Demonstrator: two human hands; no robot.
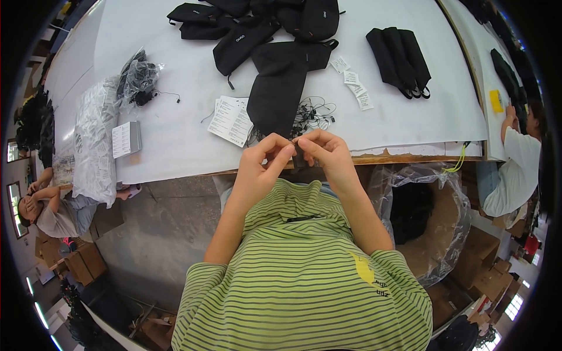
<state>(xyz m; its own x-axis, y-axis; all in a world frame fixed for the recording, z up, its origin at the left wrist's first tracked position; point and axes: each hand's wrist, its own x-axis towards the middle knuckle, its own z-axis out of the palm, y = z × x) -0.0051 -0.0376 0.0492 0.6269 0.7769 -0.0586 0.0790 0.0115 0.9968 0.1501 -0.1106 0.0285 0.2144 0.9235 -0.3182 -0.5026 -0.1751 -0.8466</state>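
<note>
Both my hands meet at the table's near edge, thumbs and fingertips pinched close together. My left hand and my right hand are closed on something small and dark, mostly hidden by the fingers. Just beyond them lies a flat black fabric pouch, its near end running down toward my fingertips. A tangle of thin black cords rests right of the pouch. To its left, white printed cards lie overlapping. A strip of small white labels is farther right.
More black pouches are heaped at the far side, with a separate stack at right. A card stack and a plastic bag are at left. A plastic-lined box stands below the table. Other people sit at both sides.
</note>
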